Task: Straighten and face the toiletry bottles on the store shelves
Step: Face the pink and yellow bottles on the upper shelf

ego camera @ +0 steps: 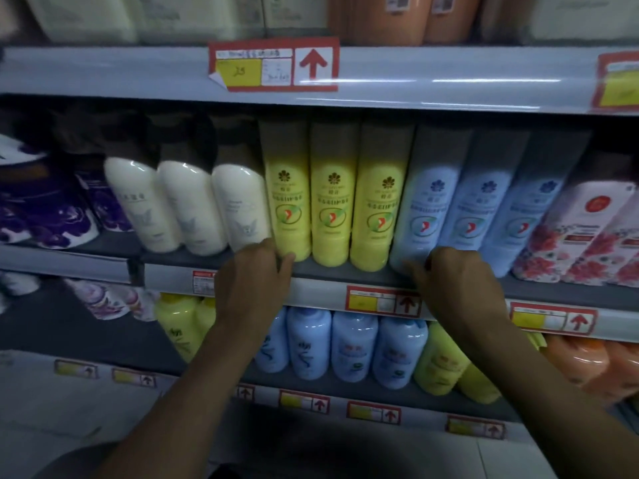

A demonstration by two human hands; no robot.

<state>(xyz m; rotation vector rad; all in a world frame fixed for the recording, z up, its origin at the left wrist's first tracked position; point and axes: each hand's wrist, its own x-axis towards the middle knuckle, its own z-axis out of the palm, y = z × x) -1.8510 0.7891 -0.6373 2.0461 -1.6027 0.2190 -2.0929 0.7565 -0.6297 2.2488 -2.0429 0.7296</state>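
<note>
Cream bottles (pixel 193 209), yellow bottles (pixel 333 216) and pale blue bottles (pixel 460 219) line a grey shelf (pixel 332 271), flanked by purple-flowered packs (pixel 48 219) and pink-rose packs (pixel 584 236); red-and-yellow price tags (pixel 273 65) carry red arrows.

Cream bottles (pixel 193 205) glossy plastic w/ highlights; yellow bottles (pixel 332 209) matt plastic; shelf edge (pixel 449 81) shiny strip, paper tag (pixel 273 65).
</note>
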